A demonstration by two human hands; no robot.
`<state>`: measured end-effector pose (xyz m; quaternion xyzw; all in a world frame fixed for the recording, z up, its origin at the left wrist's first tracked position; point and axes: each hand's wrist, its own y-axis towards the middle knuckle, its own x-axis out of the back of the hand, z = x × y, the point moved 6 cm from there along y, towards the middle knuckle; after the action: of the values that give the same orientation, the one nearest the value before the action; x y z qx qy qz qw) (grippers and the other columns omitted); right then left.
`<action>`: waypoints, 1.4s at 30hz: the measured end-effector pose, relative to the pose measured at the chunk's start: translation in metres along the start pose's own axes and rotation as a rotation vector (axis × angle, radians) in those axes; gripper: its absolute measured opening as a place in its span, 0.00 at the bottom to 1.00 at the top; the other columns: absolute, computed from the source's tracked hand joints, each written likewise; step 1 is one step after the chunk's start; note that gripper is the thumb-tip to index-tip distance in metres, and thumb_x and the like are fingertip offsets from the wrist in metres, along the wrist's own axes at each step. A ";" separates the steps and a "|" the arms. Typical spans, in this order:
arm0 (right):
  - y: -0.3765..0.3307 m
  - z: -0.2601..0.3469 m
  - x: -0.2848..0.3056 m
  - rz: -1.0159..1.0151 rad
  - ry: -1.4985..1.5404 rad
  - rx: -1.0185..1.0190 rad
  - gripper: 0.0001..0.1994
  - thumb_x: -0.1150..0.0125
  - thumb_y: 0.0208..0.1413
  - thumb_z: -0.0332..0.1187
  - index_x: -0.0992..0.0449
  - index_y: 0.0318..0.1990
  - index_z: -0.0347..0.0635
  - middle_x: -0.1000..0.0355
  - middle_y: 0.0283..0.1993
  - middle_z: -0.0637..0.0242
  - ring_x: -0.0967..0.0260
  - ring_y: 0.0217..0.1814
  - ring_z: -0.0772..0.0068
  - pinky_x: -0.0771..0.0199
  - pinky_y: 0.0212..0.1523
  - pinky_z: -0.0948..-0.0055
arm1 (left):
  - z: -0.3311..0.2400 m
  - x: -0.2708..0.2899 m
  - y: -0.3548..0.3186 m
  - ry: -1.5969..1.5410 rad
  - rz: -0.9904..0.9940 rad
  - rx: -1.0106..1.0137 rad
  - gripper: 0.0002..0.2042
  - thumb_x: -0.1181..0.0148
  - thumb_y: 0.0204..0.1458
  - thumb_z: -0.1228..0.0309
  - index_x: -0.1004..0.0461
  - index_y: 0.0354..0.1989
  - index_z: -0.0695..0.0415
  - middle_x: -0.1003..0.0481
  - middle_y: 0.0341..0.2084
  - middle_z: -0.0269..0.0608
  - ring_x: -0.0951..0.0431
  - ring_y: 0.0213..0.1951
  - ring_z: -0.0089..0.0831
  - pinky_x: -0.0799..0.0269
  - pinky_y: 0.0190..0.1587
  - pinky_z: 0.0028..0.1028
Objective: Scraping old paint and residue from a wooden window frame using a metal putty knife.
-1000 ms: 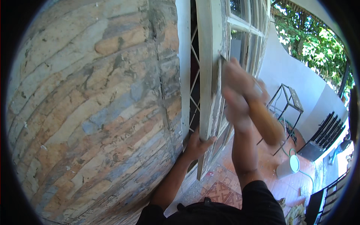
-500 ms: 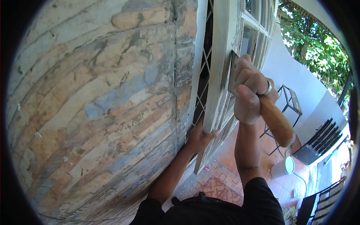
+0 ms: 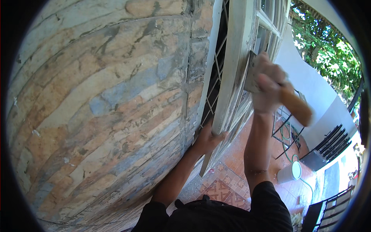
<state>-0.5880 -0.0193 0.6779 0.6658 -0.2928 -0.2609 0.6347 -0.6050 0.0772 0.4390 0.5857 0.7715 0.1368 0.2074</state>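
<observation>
My right hand [image 3: 269,83] is closed round a scraper with a flat metal blade [image 3: 251,73] and a thick wooden handle [image 3: 296,107]. The blade lies against the inner side of a window frame [image 3: 233,73], whose cream-white paint is worn and flaking. Motion smears the right hand and handle a little. Lower down, my left hand [image 3: 210,141] grips the edge of the same frame, its thumb over the face and the fingers hidden behind. Glass panes [image 3: 262,38] fill the window beyond the blade.
A stone-clad wall [image 3: 127,96] stands close on the left. Behind the window frame's gap runs a diamond grille [image 3: 213,92]. To the right are a metal stand [image 3: 284,133], a white bucket [image 3: 290,173], a green hose [image 3: 286,154] and a dark slatted object [image 3: 326,149] on the tiled floor.
My right hand has shifted slightly right, and the scraper's handle has swung up and outward, so more of the blade shows. My left hand keeps its grip on the frame.
</observation>
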 end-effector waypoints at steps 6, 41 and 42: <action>-0.024 0.016 0.015 -0.234 -0.053 -0.052 0.10 0.48 0.45 0.30 0.42 0.18 0.44 0.47 0.14 0.68 0.53 0.20 0.72 0.52 0.29 0.66 | -0.014 -0.001 -0.001 0.041 -0.045 -0.033 0.24 0.42 0.50 0.75 0.41 0.55 0.64 0.31 0.46 0.40 0.33 0.48 0.26 0.37 0.52 0.29; -0.002 0.071 -0.007 0.210 -0.060 0.260 0.09 0.58 0.45 0.36 0.46 0.18 0.46 0.52 0.13 0.67 0.54 0.20 0.69 0.51 0.34 0.59 | -0.010 -0.002 0.005 0.026 -0.011 -0.067 0.30 0.42 0.48 0.76 0.46 0.60 0.64 0.33 0.50 0.43 0.34 0.52 0.27 0.41 0.55 0.30; -0.002 0.071 -0.008 0.212 -0.060 0.254 0.09 0.58 0.45 0.36 0.46 0.18 0.46 0.52 0.13 0.67 0.54 0.20 0.69 0.51 0.34 0.59 | -0.010 -0.003 0.005 0.038 0.010 -0.069 0.30 0.42 0.48 0.76 0.46 0.60 0.64 0.33 0.49 0.43 0.34 0.51 0.27 0.40 0.55 0.29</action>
<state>-0.6445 -0.0632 0.6711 0.6980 -0.4108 -0.1732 0.5603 -0.6042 0.0758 0.4503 0.5793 0.7672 0.1756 0.2120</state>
